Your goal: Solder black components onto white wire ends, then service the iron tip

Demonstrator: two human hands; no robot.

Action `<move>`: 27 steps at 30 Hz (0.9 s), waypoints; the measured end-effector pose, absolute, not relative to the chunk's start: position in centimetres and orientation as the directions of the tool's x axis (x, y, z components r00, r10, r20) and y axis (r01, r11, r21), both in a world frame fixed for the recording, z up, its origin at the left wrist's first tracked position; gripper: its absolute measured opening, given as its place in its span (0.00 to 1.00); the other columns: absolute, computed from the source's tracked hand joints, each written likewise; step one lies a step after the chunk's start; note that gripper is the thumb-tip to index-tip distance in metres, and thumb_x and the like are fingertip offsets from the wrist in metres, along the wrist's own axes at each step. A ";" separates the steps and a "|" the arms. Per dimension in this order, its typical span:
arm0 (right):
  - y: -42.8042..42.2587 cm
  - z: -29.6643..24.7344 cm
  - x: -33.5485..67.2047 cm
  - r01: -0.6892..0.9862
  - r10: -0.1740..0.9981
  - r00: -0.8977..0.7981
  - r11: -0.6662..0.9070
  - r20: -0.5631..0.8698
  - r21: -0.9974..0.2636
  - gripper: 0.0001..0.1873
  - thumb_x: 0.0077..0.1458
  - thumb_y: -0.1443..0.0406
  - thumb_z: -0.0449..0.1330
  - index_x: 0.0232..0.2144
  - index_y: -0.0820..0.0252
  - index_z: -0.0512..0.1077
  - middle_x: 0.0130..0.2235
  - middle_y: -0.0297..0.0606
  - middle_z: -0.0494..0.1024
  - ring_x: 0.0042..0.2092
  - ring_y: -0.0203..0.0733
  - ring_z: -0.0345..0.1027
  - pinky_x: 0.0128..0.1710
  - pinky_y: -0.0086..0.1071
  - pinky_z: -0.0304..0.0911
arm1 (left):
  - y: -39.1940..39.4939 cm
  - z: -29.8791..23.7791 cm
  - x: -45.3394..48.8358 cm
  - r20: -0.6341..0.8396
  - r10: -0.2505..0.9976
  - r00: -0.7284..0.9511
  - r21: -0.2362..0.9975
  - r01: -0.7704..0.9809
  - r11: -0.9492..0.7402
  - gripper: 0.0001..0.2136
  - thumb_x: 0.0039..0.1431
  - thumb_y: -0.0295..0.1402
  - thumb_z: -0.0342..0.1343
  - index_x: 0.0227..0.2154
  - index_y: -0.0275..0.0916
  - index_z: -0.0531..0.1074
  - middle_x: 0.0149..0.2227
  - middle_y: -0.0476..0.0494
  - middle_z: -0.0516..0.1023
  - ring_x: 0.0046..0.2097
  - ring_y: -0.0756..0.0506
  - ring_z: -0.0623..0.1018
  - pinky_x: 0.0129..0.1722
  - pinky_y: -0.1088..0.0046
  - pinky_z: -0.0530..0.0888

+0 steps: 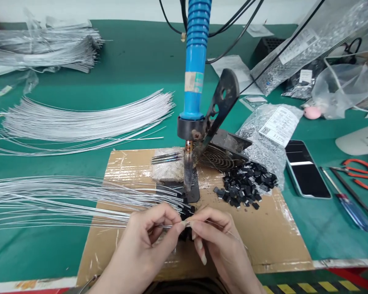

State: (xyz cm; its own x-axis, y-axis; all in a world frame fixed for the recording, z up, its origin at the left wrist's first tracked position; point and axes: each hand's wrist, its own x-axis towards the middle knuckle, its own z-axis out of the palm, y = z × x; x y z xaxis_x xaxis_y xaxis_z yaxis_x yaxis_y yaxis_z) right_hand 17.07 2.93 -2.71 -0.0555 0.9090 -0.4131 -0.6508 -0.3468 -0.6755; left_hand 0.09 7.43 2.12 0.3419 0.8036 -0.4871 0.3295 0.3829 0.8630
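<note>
My left hand (147, 241) pinches a thin grey wire (168, 226) near its end, low over a taped cardboard sheet (263, 241). My right hand (216, 237) meets it thumb to finger and pinches the same wire's tip, where a small black part (188, 213) sits. A fan of grey wires (64, 196) with black ends runs in from the left to my hands. Just beyond stands a blue-handled soldering iron (195, 73) in a metal stand (223, 122), tip down. A heap of small black parts (248, 185) lies to the right.
More wire bundles (79, 118) lie on the green table at left and far left. Bags of parts (272, 126), a phone (306, 167), a screwdriver (346, 200) and orange-handled scissors (360, 171) lie at right. Black cables hang behind the iron.
</note>
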 end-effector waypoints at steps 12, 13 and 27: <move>2.8 -2.4 16.7 -0.682 0.908 -0.061 -0.342 -0.415 -0.647 0.14 0.57 0.55 0.77 0.32 0.60 0.87 0.25 0.33 0.77 0.19 0.29 0.68 0.17 0.19 0.65 | 7.1 2.3 0.8 -0.457 0.855 0.244 0.871 0.316 0.376 0.14 0.66 0.43 0.61 0.30 0.40 0.77 0.25 0.51 0.72 0.28 0.50 0.64 0.29 0.72 0.57; 2.9 -2.3 16.7 -0.686 0.906 -0.056 -0.339 -0.419 -0.644 0.14 0.57 0.55 0.77 0.31 0.60 0.87 0.25 0.33 0.76 0.18 0.29 0.68 0.17 0.18 0.65 | 7.0 2.2 0.8 -0.447 0.863 0.234 0.875 0.316 0.368 0.13 0.66 0.43 0.61 0.30 0.40 0.78 0.25 0.51 0.73 0.27 0.50 0.64 0.28 0.72 0.57; 2.6 -2.6 15.8 -0.743 0.899 -0.001 -0.294 -0.439 -0.601 0.13 0.57 0.56 0.77 0.32 0.60 0.87 0.25 0.33 0.77 0.19 0.28 0.68 0.17 0.19 0.69 | 6.0 0.0 0.5 -0.224 0.948 0.226 0.934 0.327 0.142 0.12 0.71 0.40 0.59 0.32 0.41 0.78 0.23 0.54 0.72 0.24 0.52 0.61 0.23 0.75 0.58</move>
